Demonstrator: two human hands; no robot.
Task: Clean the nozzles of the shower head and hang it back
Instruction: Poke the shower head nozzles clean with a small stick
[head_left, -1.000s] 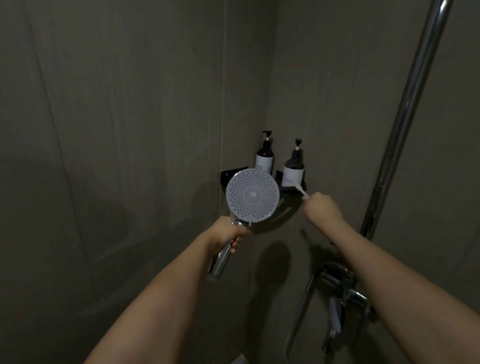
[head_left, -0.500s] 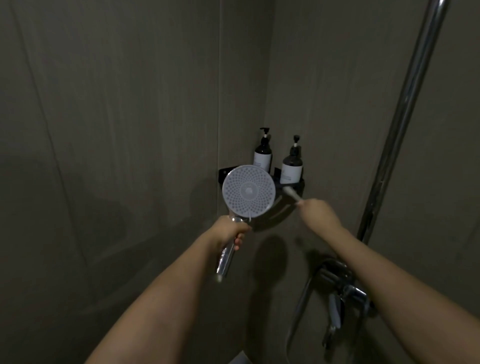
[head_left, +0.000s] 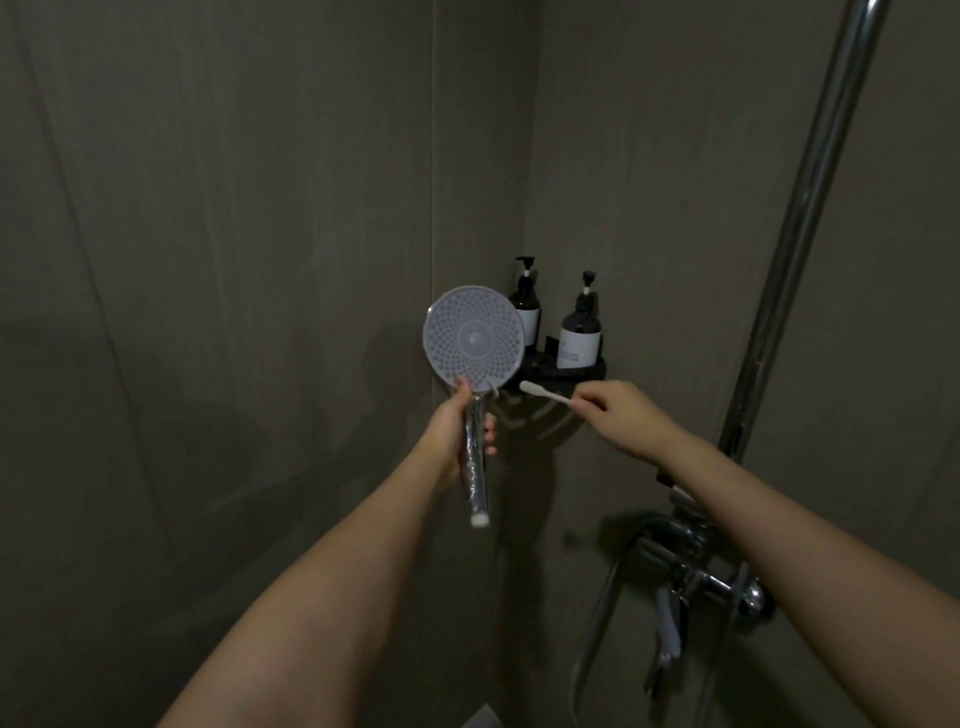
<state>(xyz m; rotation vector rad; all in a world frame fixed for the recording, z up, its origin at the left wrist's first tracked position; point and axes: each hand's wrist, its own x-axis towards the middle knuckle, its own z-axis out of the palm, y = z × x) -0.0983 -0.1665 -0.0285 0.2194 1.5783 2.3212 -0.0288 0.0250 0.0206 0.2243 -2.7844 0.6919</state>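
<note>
- left hand (head_left: 457, 426) wrapped round the chrome handle of the shower head (head_left: 472, 338), thumb up near the neck; nozzle face turned toward the camera, upright, just above the hand.
- right hand (head_left: 618, 410) pinching the tail of a toothbrush (head_left: 543, 392); bristle end points left of the hand, just beside the lower rim of the nozzle face, not plainly touching it.
- below the right forearm: mixer tap (head_left: 696, 577) and hose, dim.
- beyond both hands: corner shelf (head_left: 597, 371) with two pump bottles (head_left: 579, 335), close behind the brush.
- right of the right hand: riser rail (head_left: 810, 208); the bracket for hanging is not visible.
- risk: light end-pinch may let the brush twist or drop under scrubbing pressure; a wide stroke could knock a bottle; a wet handle could slip in the left hand.
</note>
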